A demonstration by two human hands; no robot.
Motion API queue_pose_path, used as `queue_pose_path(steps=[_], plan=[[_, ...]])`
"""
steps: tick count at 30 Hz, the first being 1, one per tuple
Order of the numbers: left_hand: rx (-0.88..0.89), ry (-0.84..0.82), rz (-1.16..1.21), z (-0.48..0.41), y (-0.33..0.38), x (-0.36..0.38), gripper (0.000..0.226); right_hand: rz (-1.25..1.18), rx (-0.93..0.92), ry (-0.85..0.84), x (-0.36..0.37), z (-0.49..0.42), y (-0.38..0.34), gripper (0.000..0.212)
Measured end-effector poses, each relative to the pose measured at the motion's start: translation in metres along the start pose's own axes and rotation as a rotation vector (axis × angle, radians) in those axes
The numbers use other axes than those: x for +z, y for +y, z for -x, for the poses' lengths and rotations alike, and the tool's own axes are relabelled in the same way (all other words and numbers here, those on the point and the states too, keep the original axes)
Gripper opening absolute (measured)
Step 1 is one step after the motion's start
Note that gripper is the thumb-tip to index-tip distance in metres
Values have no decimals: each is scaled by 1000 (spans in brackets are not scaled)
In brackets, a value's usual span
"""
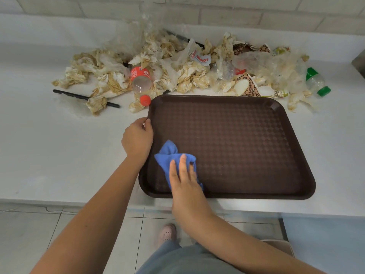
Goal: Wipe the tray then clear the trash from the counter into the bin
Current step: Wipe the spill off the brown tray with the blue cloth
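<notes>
Trash (177,72) lies in a long heap at the back of the white worktop (59,151), close to the wall. Most of it is crumpled, stained paper napkins and thin clear plastic. A clear bottle with a red label (140,80) lies on its side in the heap, and its red cap points toward the tray. A second clear bottle with a green cap (316,83) lies at the right end. Squashed paper cups (246,86) with leopard spots sit just behind the tray. A thin black stick (79,96) lies on the left, partly under a napkin.

The brown tray (237,145) sits flat on the worktop in front of the heap. Its near edge is close to the front of the worktop.

The left hand (138,137) holds the left rim of the tray, with the fingers curled over the edge. The right hand (185,180) lies flat, fingers straight, on a blue cloth (167,153). It presses the cloth down on the near left part of the tray. The cloth is bunched up and sticks out past the fingertips, near the left hand.

Below the worktop are grey floor tiles (29,234) and a pink shoe (167,233).
</notes>
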State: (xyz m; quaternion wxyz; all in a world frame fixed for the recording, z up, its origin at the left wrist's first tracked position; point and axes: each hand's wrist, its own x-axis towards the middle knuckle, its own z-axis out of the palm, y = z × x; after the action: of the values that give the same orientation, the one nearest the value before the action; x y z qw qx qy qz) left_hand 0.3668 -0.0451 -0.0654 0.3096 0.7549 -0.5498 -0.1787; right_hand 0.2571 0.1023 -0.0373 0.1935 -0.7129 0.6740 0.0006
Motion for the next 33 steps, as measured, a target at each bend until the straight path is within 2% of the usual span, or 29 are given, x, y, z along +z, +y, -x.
queue_pose_path(steps=[2,4,9,11,14,17,21,26,29,33], plan=[[-10,-3,36,0,0,-1,28,24,-163,-110,-15,-11,3,76],[-6,-11,53,-1,0,-3,28,57,-241,-249,-39,-22,19,72],[23,-81,79,-6,-2,-6,28,209,-636,-195,-44,-38,63,65],[15,-112,83,-8,-3,-8,29,219,-704,-222,-37,-45,64,62],[-18,-216,150,-14,-1,-13,31,226,-681,-163,-26,-50,54,58],[-37,-334,227,-20,0,-19,32,188,-568,-96,-8,-49,34,61],[-76,-366,304,-24,-4,-20,31,181,-451,18,-3,-62,10,60],[-113,-396,338,-26,-4,-18,28,144,-371,31,-12,-86,9,60],[-87,-416,321,-23,-4,-19,23,105,-367,-42,-26,-102,14,63],[-64,-434,321,-21,-6,-21,28,118,-382,-129,-44,-122,20,65]])
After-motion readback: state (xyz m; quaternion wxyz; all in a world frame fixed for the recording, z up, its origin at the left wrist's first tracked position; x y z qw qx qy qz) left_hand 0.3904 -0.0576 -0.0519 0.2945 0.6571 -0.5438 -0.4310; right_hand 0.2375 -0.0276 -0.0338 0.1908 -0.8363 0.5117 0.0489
